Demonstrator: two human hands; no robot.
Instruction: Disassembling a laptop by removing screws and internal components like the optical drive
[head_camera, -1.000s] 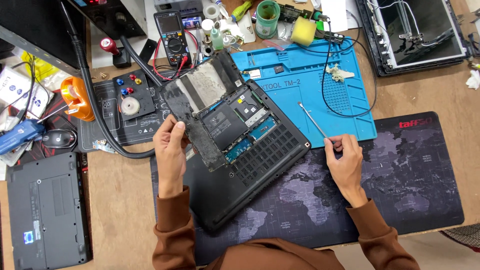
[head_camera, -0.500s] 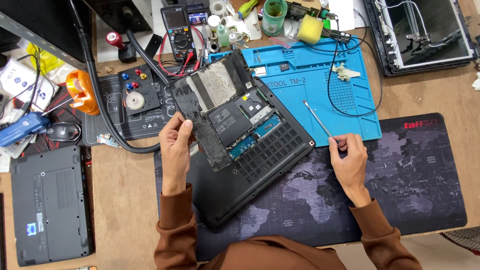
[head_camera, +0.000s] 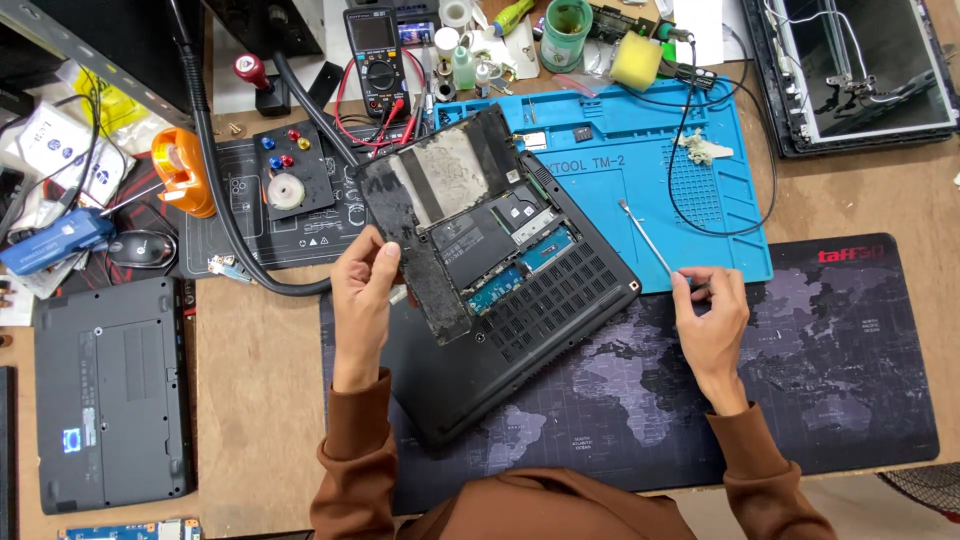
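Note:
An upturned black laptop (head_camera: 540, 310) lies on a dark map-printed desk mat (head_camera: 830, 380). My left hand (head_camera: 362, 300) grips the left edge of its dusty bottom cover panel (head_camera: 440, 215), which is lifted and tilted over the laptop. Circuit boards and a dark drive show in the opened bay (head_camera: 500, 250). My right hand (head_camera: 712, 330) rests on the mat to the right of the laptop and holds a thin metal screwdriver (head_camera: 645, 236) whose tip points up-left over the blue silicone work mat (head_camera: 640, 170).
A second closed black laptop (head_camera: 110, 390) lies at left. A multimeter (head_camera: 378, 60), bottles, a green cup (head_camera: 567, 30) and a yellow sponge (head_camera: 637, 62) crowd the back. A dismantled screen frame (head_camera: 860, 70) sits top right. A black hose (head_camera: 230, 210) curves over a small parts mat.
My left hand has raised the bottom cover panel a little more off the laptop. My right hand with the screwdriver has barely shifted. The camera view moved slightly.

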